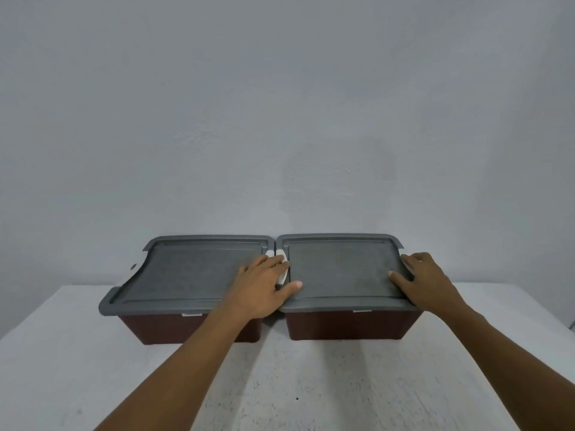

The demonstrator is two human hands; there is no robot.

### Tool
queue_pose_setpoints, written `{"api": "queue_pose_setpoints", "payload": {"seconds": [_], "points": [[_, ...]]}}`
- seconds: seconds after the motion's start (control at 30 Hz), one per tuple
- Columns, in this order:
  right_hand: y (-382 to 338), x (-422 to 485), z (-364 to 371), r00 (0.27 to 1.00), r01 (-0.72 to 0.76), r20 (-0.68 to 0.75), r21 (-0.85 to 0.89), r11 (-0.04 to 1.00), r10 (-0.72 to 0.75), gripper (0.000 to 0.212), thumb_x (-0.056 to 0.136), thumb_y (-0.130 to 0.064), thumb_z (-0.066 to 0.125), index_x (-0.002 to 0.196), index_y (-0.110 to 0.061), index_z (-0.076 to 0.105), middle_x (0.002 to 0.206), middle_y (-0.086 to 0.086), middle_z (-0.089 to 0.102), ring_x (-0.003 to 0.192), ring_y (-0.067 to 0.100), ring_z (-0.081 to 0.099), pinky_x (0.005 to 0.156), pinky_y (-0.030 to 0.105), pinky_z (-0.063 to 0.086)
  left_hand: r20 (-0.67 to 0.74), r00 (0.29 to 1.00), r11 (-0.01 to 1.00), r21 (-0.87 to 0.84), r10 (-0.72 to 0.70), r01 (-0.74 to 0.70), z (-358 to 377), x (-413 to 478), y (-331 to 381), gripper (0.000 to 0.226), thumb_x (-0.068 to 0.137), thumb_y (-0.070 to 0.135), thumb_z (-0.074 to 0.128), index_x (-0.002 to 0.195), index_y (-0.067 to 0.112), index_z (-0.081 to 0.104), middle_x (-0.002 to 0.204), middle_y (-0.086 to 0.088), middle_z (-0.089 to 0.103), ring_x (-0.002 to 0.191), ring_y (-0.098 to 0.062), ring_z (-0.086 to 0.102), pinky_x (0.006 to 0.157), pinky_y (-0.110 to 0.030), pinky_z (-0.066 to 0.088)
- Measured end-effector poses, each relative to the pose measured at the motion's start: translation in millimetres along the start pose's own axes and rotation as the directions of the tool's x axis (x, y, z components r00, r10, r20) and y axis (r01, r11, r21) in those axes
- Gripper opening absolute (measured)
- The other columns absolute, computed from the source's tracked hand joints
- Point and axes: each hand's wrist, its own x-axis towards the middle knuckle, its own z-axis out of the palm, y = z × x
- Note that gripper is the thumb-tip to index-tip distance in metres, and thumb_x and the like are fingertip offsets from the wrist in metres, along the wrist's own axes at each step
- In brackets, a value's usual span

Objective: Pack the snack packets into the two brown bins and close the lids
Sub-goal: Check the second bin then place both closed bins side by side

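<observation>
- Your left hand (263,287) lies with fingers straight, pressing the white inner latch (280,254) at the left edge of the right lid (339,269); its thumb rests on that lid.
- Your right hand (426,284) spreads its thumb on the same lid. Its fingers bend over the outer latch (406,265); whether they grip it cannot be told.
- Between your hands, the right lid sits on the right brown bin (348,325).
- Left of your left hand, the left brown bin (155,328) stands just beside, with the left lid (193,269) on it.
- Below your forearms lies the white table (311,384).
</observation>
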Motion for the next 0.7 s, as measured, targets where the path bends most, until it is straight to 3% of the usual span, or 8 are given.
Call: {"api": "queue_pose_setpoints", "payload": {"seconds": [0.17, 0.33, 0.53, 0.7], "points": [[-0.2, 5.7, 6.6, 0.996, 0.086, 0.009, -0.118, 0.989, -0.086, 0.083, 0.084, -0.072, 0.030, 0.142, -0.014, 0.039, 0.145, 0.005, 0.044, 0.123, 0.024, 0.049, 0.095, 0.045, 0.046, -0.007, 1.000, 0.999, 0.035, -0.031, 0.031, 7.2, 5.1, 1.9, 0.075, 0.089, 0.072, 0.027, 0.150, 0.029, 0.025, 0.161, 0.008, 0.014, 0.148, -0.015, 0.008, 0.118, -0.050, 0.014], [-1.3, 7.5, 3.8, 0.995, 0.094, -0.015, -0.173, 0.980, -0.098, 0.089, 0.077, -0.077, 0.021, 0.138, -0.016, 0.042, 0.141, 0.003, 0.048, 0.124, 0.023, 0.049, 0.092, 0.044, 0.045, -0.027, 0.999, 0.999, 0.011, -0.032, 0.032, 7.1, 6.1, 3.5, 0.078, 0.087, 0.075, 0.029, 0.150, 0.029, 0.028, 0.162, 0.008, 0.009, 0.149, -0.012, 0.003, 0.119, -0.050, 0.011], [1.5, 3.0, 9.2, 0.997, 0.076, -0.012, -0.153, 0.985, -0.079, 0.073, 0.088, -0.068, 0.030, 0.141, -0.018, 0.036, 0.142, 0.001, 0.048, 0.122, 0.023, 0.051, 0.094, 0.047, 0.044, 0.081, 0.997, 0.997, 0.079, -0.003, -0.004, 6.4, -8.2, -2.6, 0.089, 0.082, 0.077, 0.006, 0.155, 0.027, 0.000, 0.162, 0.002, -0.007, 0.148, -0.012, -0.008, 0.121, -0.043, 0.001], [-4.4, -3.8, 8.4, 0.984, 0.126, -0.095, -0.240, 0.963, -0.153, 0.047, 0.094, -0.054, 0.028, 0.113, -0.025, 0.059, 0.119, -0.004, 0.059, 0.114, 0.017, 0.053, 0.105, 0.054, 0.032, 0.088, 0.995, 0.990, 0.135, -0.053, 0.041, -2.4, -28.4, -31.7, 0.110, 0.064, 0.087, -0.013, 0.154, 0.024, -0.003, 0.162, 0.003, -0.005, 0.149, -0.014, 0.001, 0.121, -0.043, 0.001]]}}
